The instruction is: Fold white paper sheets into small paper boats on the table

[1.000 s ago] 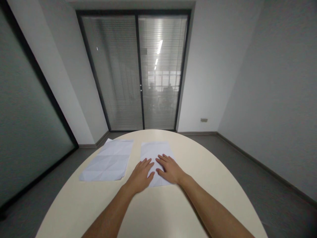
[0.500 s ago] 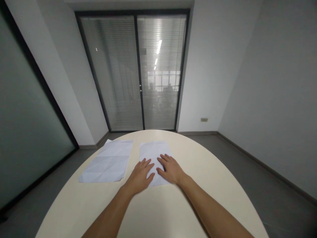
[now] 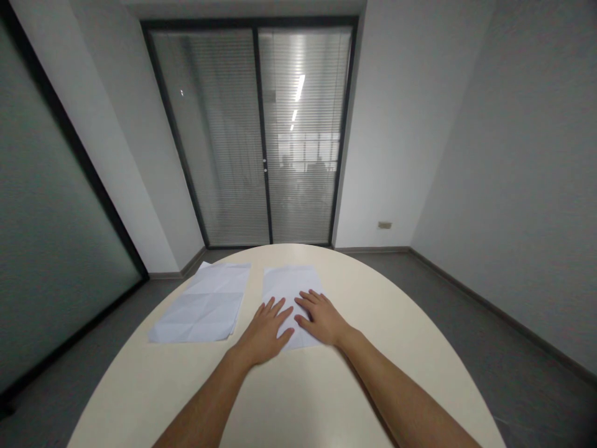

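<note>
A white sheet of paper lies flat on the round cream table, straight ahead of me. My left hand rests over its left side, palm down with the fingers spread. Over the right side lies my right hand, also palm down, its fingers stretched toward the left. Neither hand grips anything. Both cover part of the sheet's lower half. To the left is a stack of creased white paper sheets, with fold lines across the top one and edges slightly out of line.
Beyond the table's far edge stands a dark-framed glass door with blinds. A frosted glass panel is at the left, and a plain wall at the right. A small wall plate sits low on the back wall.
Almost nothing differs. My left hand's thumb and index finger have shifted very slightly to the right; my right hand, the sheet and the stack stay in place.
</note>
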Available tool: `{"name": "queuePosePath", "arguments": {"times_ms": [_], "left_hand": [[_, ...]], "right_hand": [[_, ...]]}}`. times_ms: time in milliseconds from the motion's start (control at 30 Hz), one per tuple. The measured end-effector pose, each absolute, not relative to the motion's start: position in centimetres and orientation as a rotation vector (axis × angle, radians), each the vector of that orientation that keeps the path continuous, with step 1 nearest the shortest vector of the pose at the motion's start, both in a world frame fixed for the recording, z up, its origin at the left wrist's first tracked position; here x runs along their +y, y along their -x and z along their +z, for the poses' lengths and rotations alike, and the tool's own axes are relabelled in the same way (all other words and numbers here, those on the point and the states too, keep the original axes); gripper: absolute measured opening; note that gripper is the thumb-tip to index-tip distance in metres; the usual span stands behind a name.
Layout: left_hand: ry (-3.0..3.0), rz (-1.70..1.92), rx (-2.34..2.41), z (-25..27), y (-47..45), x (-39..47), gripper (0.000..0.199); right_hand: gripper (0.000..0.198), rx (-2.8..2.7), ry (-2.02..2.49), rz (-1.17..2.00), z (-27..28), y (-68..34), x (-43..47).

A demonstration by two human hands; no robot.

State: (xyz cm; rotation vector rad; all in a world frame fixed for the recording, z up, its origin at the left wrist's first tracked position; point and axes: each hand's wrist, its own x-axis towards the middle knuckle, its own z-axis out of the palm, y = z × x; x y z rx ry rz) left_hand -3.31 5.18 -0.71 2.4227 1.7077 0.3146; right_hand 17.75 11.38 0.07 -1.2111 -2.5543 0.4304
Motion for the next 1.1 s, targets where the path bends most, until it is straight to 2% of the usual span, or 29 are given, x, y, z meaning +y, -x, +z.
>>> {"name": "queuePosePath", "arguments": {"times_ms": [300,567,1100], "left_hand": [[-2.426,0.333,1.736,-0.8,3.2,5.7,0.060],[-2.419,0.477,1.793,-1.0,3.4,6.1,0.055],[-2.485,0.577,1.664,-2.0,3.9,6.5,0.050]], "right_hand": [[0.068,-2.539,1.335,0.449,0.0,-18.1,11.6],[0.071,-2.651,1.148,0.522,1.1,-18.9,11.2],[0.071,-2.656,1.169,0.496,0.6,-18.8,11.8]]}}
